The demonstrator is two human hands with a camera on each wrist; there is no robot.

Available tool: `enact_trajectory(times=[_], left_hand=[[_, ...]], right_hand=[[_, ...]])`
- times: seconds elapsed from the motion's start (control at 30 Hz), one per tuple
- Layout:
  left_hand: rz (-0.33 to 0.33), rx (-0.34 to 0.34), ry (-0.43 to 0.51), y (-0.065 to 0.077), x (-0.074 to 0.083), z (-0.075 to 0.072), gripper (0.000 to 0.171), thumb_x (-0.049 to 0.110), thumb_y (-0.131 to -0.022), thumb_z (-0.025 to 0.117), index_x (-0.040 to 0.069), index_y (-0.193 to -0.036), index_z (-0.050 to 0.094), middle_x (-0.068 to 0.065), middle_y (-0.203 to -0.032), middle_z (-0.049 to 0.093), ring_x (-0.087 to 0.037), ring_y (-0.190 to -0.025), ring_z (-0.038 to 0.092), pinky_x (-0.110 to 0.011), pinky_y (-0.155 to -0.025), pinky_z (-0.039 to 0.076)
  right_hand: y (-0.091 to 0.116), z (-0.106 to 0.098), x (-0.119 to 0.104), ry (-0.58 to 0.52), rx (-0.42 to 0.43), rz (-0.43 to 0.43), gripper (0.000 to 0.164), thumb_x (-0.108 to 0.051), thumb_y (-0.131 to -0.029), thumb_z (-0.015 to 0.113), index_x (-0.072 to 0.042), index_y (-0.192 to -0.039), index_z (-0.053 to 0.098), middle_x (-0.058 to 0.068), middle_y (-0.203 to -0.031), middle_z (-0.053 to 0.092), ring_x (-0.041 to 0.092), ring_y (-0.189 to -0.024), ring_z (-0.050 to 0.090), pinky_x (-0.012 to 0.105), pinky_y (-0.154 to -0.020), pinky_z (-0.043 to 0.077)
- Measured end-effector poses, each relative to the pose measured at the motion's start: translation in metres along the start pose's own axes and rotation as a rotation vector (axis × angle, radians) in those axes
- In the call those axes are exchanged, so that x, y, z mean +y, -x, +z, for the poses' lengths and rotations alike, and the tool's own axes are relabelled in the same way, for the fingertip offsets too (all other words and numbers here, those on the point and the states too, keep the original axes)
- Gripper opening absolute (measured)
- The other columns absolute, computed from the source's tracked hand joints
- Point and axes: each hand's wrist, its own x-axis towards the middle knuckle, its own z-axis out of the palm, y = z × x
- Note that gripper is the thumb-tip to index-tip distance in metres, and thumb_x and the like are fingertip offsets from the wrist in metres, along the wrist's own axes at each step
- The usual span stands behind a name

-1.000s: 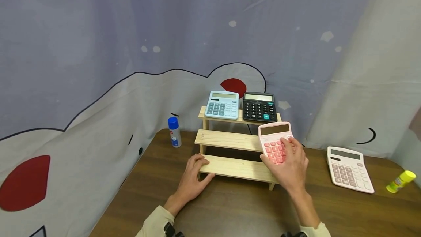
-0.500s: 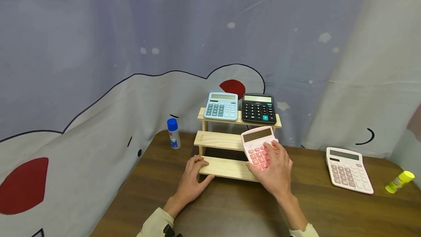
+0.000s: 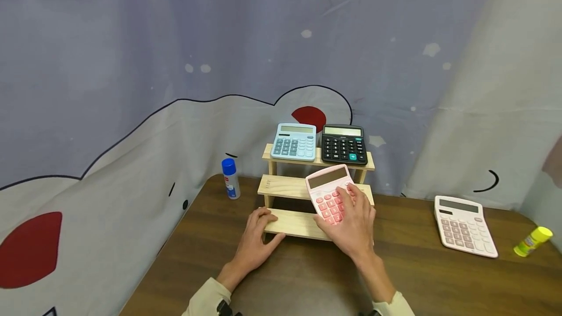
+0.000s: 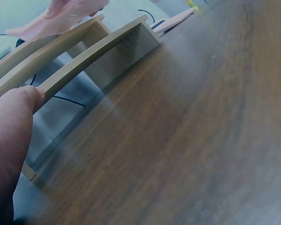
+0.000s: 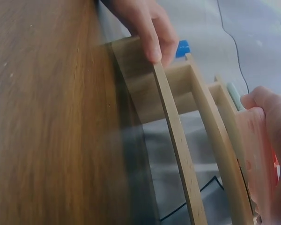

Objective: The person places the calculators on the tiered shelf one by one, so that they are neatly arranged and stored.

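Note:
My right hand (image 3: 352, 226) grips a pink calculator (image 3: 324, 190) with darker pink keys, its fingers and thumb on the sides and face. The calculator is tilted in front of the middle step of a three-step wooden stand (image 3: 290, 222). In the right wrist view its underside edge (image 5: 253, 150) shows beside the stand's boards. My left hand (image 3: 253, 243) holds the left end of the lowest board, thumb (image 4: 35, 96) at the front edge and fingers over the top. A light blue calculator (image 3: 295, 141) and a black calculator (image 3: 344, 144) lie on the top step.
A white-pink calculator (image 3: 465, 226) lies on the brown table (image 3: 421, 282) to the right, with a yellow glue stick (image 3: 533, 241) beyond it. Left of the stand stands a bottle with a blue cap (image 3: 230, 178). A patterned curtain (image 3: 131, 62) hangs behind.
My right hand has carried the pink calculator leftward, from the stand's right end toward the middle of the stand, tilting it more to the left. The left hand has stayed in place.

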Motion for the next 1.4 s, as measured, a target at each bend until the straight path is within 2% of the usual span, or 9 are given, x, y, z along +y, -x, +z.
enact_trajectory(times=[0.3, 0.47, 0.6, 0.73, 0.97, 1.17, 1.4], left_hand=[[0.025, 0.018, -0.019, 0.003, -0.003, 0.0, 0.04, 0.041, -0.087, 0.076, 0.019, -0.117, 0.063, -0.003, -0.134, 0.05, -0.027, -0.134, 0.042, -0.055, -0.106, 0.042], [-0.011, -0.005, 0.001, 0.003, -0.001, -0.002, 0.04, 0.041, -0.087, 0.077, 0.019, -0.117, 0.063, -0.003, -0.135, 0.05, -0.028, -0.138, 0.04, -0.056, -0.11, 0.04], [-0.026, -0.01, 0.013, 0.003, 0.0, -0.002, 0.04, 0.038, -0.085, 0.079, 0.019, -0.116, 0.063, -0.003, -0.135, 0.049, -0.026, -0.137, 0.041, -0.054, -0.111, 0.04], [-0.004, -0.005, 0.007, 0.002, -0.002, 0.0, 0.039, 0.036, -0.086, 0.079, 0.019, -0.117, 0.063, -0.003, -0.135, 0.049, -0.024, -0.135, 0.041, -0.051, -0.111, 0.041], [0.031, 0.009, 0.007, 0.001, -0.002, 0.001, 0.039, 0.034, -0.085, 0.08, 0.018, -0.115, 0.063, -0.004, -0.133, 0.05, -0.026, -0.137, 0.041, -0.054, -0.112, 0.04], [0.036, 0.005, 0.002, -0.003, -0.001, 0.001, 0.04, 0.035, -0.085, 0.08, 0.017, -0.117, 0.063, -0.004, -0.135, 0.049, -0.025, -0.136, 0.041, -0.052, -0.112, 0.04], [0.046, 0.015, -0.01, -0.003, -0.001, 0.0, 0.041, 0.035, -0.085, 0.08, 0.017, -0.118, 0.064, -0.004, -0.134, 0.05, -0.025, -0.134, 0.043, -0.052, -0.11, 0.042]], right_hand=[[-0.003, 0.018, -0.026, -0.032, -0.05, 0.01, 0.087, -0.054, -0.062, 0.085, -0.012, -0.133, 0.058, 0.017, -0.141, 0.046, 0.038, -0.13, 0.041, 0.053, -0.095, 0.03], [-0.005, 0.029, -0.043, -0.062, -0.083, 0.03, 0.085, -0.055, -0.065, 0.084, -0.012, -0.134, 0.057, 0.017, -0.142, 0.045, 0.037, -0.131, 0.04, 0.053, -0.098, 0.029], [-0.008, 0.037, -0.057, -0.075, -0.077, 0.064, 0.084, -0.056, -0.067, 0.083, -0.012, -0.133, 0.056, 0.017, -0.142, 0.044, 0.038, -0.132, 0.039, 0.054, -0.098, 0.03], [-0.01, 0.043, -0.067, -0.064, -0.061, 0.084, 0.083, -0.057, -0.068, 0.081, -0.012, -0.133, 0.056, 0.018, -0.142, 0.044, 0.039, -0.131, 0.04, 0.055, -0.096, 0.031], [-0.007, 0.046, -0.072, -0.025, -0.072, 0.094, 0.083, -0.057, -0.068, 0.081, -0.011, -0.133, 0.056, 0.019, -0.142, 0.045, 0.041, -0.13, 0.041, 0.055, -0.095, 0.032], [-0.005, 0.048, -0.074, 0.006, -0.081, 0.094, 0.086, -0.057, -0.067, 0.081, -0.01, -0.134, 0.054, 0.019, -0.141, 0.044, 0.041, -0.129, 0.039, 0.056, -0.095, 0.031], [-0.007, 0.042, -0.078, 0.054, -0.173, 0.084, 0.093, -0.063, -0.068, 0.08, -0.008, -0.137, 0.049, 0.02, -0.144, 0.041, 0.042, -0.131, 0.037, 0.057, -0.096, 0.034]])
